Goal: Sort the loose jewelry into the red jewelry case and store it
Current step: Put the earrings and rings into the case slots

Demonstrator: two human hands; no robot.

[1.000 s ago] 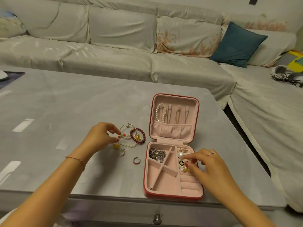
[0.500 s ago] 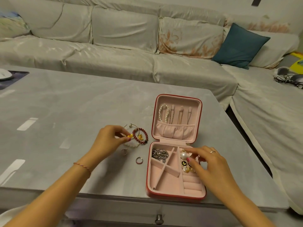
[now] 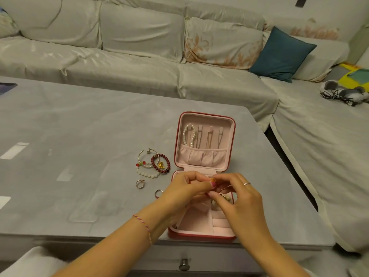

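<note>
While the loose jewelry (image 3: 152,166) sits in a little cluster on the grey table (image 3: 79,126), just left of the red jewelry case (image 3: 203,176), the case lies open with its long axis running near to far, lid tilted up at the far end. Over its near tray the left hand (image 3: 184,189) and right hand (image 3: 237,196) meet, fingertips pinching a tiny gold piece (image 3: 212,179) between them. Past the table there's a pale sofa (image 3: 139,47) with a teal cushion (image 3: 282,54) on the right.
</note>
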